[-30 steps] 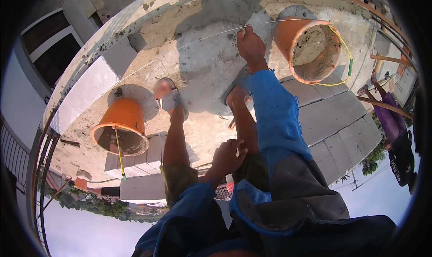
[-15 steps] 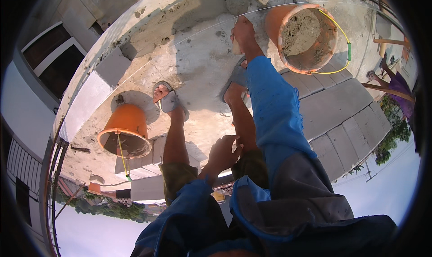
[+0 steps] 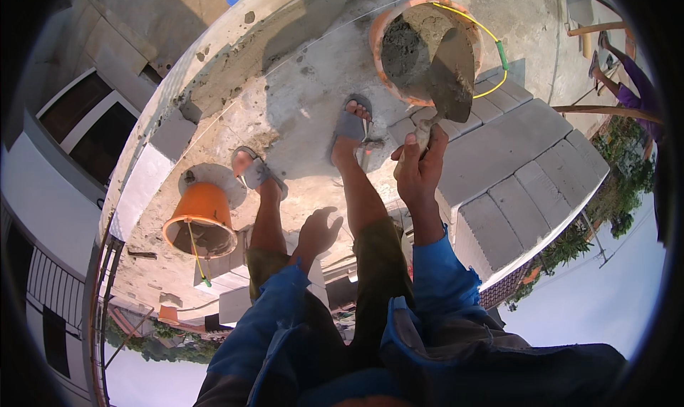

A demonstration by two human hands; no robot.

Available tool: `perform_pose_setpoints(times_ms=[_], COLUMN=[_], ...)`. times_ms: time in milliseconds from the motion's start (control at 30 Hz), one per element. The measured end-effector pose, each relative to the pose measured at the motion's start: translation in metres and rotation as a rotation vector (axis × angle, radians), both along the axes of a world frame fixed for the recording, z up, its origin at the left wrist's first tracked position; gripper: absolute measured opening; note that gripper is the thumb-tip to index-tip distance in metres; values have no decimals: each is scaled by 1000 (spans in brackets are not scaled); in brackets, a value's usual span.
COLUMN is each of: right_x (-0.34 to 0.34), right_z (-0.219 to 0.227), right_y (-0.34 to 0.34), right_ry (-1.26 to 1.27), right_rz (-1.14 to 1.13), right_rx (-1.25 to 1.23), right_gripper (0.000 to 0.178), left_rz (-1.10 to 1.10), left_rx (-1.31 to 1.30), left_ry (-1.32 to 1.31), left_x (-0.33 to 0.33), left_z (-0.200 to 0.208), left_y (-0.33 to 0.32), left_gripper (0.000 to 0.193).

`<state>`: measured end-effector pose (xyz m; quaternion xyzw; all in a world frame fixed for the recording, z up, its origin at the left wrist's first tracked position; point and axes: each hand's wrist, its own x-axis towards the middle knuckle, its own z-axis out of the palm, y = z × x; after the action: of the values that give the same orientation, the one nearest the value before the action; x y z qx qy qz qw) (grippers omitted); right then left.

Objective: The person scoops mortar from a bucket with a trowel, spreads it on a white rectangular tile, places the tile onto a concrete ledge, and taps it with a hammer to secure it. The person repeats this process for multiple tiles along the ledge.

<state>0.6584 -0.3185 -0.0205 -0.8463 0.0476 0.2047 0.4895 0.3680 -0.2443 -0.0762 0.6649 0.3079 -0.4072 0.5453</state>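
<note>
My right hand (image 3: 420, 165) is closed around the handle of a trowel (image 3: 454, 75). The mortar-smeared blade points away from me and overlaps the near right part of an orange bucket (image 3: 382, 72). Grey mortar (image 3: 403, 45) lies inside this bucket, whose yellow wire handle with a green grip (image 3: 501, 55) hangs to the right. My left hand (image 3: 318, 234) is empty with its fingers apart, close to my left knee. Beyond my feet, a thin taut string (image 3: 313, 42) runs along a rough mortar bed.
Grey blocks (image 3: 509, 150) are stacked at the right. A second orange bucket (image 3: 201, 207) stands left of my sandalled feet, near a laid block (image 3: 146, 182) at the wall edge. More blocks (image 3: 239, 296) lie nearer me. At far right is another person's leg (image 3: 607, 79) beside a wooden pole (image 3: 605, 110).
My right hand has come back from beside the string toward me, bringing the trowel blade over the mortar bucket. My left hand has shifted left. The view has turned slightly.
</note>
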Motion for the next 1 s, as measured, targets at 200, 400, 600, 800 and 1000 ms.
perform_pose_setpoints(times_ms=[200,400,600,800,1000], right_x=[11,55,75,-49,-246], right_z=[-96,-82,-54,66,202], right_y=[-42,-17,-38,-85,-180], right_ry=[155,147,101,109,363], right_rz=[20,-74,121,250,108], right_rx=[-470,-401,-612,-396,-349], right_gripper=[43,55,66,55,41], left_rz=[-25,-248,-79,-228,-458], left_rx=[69,265,31,112,31], left_ry=[-27,-142,182,14,-194], left_x=[-4,-23,-86,-73,-91], left_z=[15,78,111,142,188], left_y=[30,130,193,212,242], left_gripper=[41,42,44,42,40])
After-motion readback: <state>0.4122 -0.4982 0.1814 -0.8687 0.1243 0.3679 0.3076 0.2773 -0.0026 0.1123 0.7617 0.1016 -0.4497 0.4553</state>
